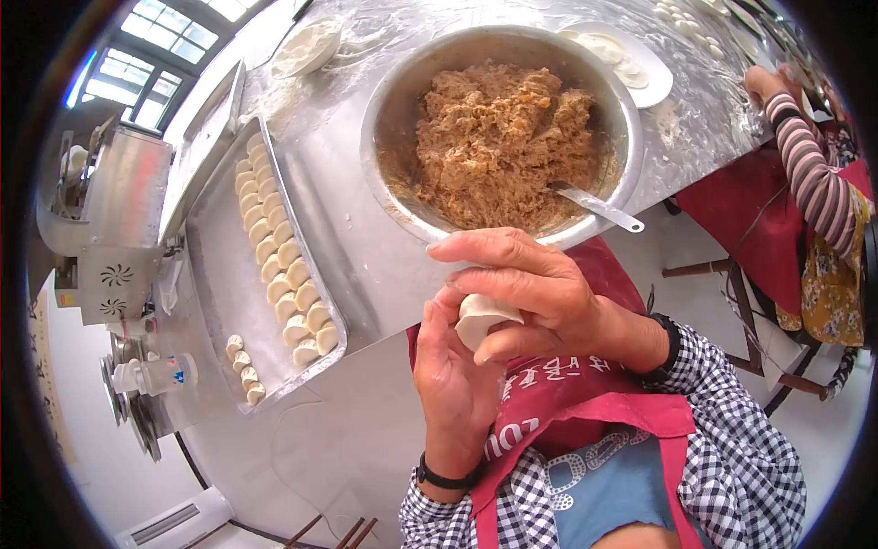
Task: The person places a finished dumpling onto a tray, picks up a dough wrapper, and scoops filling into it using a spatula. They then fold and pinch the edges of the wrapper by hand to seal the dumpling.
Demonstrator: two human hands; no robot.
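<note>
A pale dumpling [483, 320] is held between my two hands, in front of the red apron. My left hand [453, 375] is upright, its fingers closed on the dumpling's left side. From the right, my right hand [540, 297] wraps its fingers and thumb around the same dumpling, covering part of it. Just beyond the hands stands a large metal bowl [377, 174] of minced filling [503, 137], with a metal spoon [599, 206] resting in it. To the left lies a metal tray [219, 274] holding rows of finished dumplings [288, 265].
A white plate [651, 78] with dough wrappers stands behind the bowl. Flour [311, 46] sits in a dish at the back left. Another person's arm in a striped sleeve [814, 174] reaches over the table at right. A machine [119, 201] stands at far left.
</note>
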